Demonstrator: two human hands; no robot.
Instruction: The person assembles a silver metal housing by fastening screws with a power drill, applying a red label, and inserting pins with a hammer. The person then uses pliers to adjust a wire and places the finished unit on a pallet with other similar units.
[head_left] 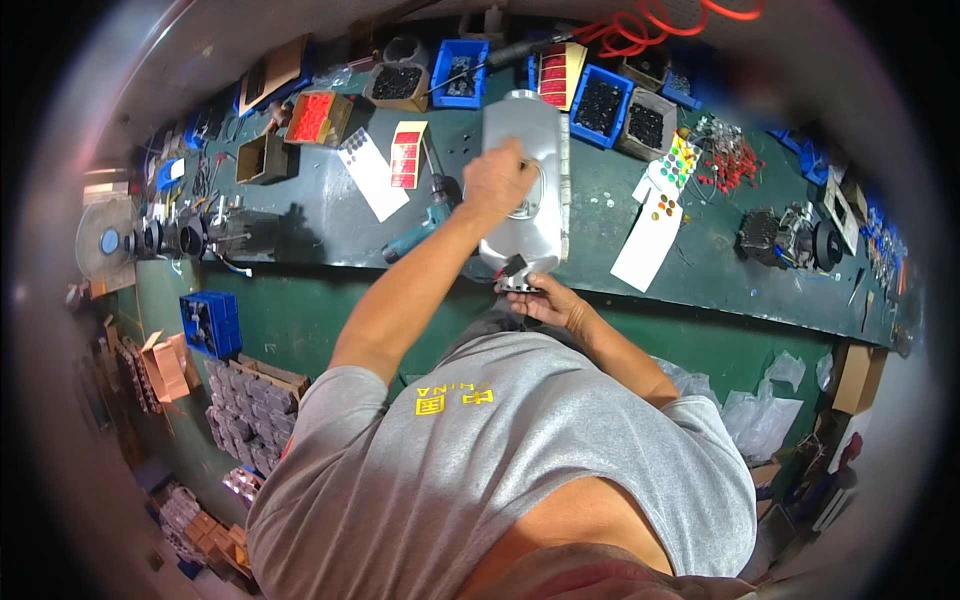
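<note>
- Right hand [545, 300] at the near tabletop [300, 215] edge, fingers curled round a small dark connector part [515, 270] at the near end of the housing.
- Silver metal housing [528, 180] lies lengthwise on the dark green tabletop, near end overhanging the edge.
- Left hand [497, 180] rests on top of the housing, fingers bent, pressing down; whether it grips anything I cannot tell.
- Teal power drill [425, 225] lies just left of the housing.
- Blue parts bins [600, 105] with black pieces stand along the far side.

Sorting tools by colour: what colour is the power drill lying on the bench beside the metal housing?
The power drill has a teal body, seen in the head view.
</note>
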